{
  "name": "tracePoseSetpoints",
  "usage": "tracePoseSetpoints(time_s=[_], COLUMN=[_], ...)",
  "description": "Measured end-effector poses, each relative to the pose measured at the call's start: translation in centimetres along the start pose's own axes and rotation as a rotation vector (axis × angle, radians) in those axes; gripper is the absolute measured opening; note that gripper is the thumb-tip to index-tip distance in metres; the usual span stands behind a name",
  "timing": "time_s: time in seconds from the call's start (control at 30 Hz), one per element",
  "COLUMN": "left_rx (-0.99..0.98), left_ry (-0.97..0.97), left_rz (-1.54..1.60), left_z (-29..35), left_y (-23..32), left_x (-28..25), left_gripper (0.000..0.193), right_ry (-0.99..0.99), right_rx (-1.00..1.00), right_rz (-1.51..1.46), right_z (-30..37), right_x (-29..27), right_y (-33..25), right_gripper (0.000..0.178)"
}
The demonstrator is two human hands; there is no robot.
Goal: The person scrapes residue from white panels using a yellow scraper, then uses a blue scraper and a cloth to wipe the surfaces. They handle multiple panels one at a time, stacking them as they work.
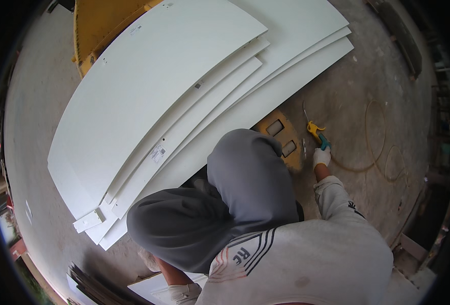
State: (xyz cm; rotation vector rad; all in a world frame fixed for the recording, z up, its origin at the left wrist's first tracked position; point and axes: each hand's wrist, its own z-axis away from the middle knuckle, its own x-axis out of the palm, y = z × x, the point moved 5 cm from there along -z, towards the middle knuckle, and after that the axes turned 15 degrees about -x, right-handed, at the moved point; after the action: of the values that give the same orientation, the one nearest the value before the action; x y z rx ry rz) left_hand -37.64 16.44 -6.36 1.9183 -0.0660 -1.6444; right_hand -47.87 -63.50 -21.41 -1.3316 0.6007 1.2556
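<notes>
In a white glove, my right hand [322,157] is closed round the teal grip of a yellow air blow gun [315,129]. Its thin metal nozzle points away from me, over the concrete floor. A clear coiled hose [360,169] trails from the gun to the right. Below my bent left knee, my left hand [148,258] shows only as a pale gloved patch; its fingers are hidden. Just beside it lies a white panel [156,288], partly covered by my arm. Large white panels [148,86] lie stacked and fanned out in front of my knees.
A yellow pallet-truck fork with rollers [294,158] sticks out from under the panels, right of my knee. Behind the stack stands a yellow metal frame [95,30]. A small white piece [88,221] rests on the stack's left end. Dark thin strips [95,284] lie at lower left.
</notes>
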Motion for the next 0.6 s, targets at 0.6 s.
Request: tracePoseSetpoints(time_s=[0.6], left_rx=[-0.642], left_ry=[-0.263], left_rz=[0.278], left_z=[16.1], left_y=[-5.5], left_x=[3.0], left_gripper=[0.043], right_ry=[-0.187], right_rx=[0.355], right_rz=[-0.345], right_z=[0.1], right_x=[5.4], right_y=[10.4], right_gripper=[0.045])
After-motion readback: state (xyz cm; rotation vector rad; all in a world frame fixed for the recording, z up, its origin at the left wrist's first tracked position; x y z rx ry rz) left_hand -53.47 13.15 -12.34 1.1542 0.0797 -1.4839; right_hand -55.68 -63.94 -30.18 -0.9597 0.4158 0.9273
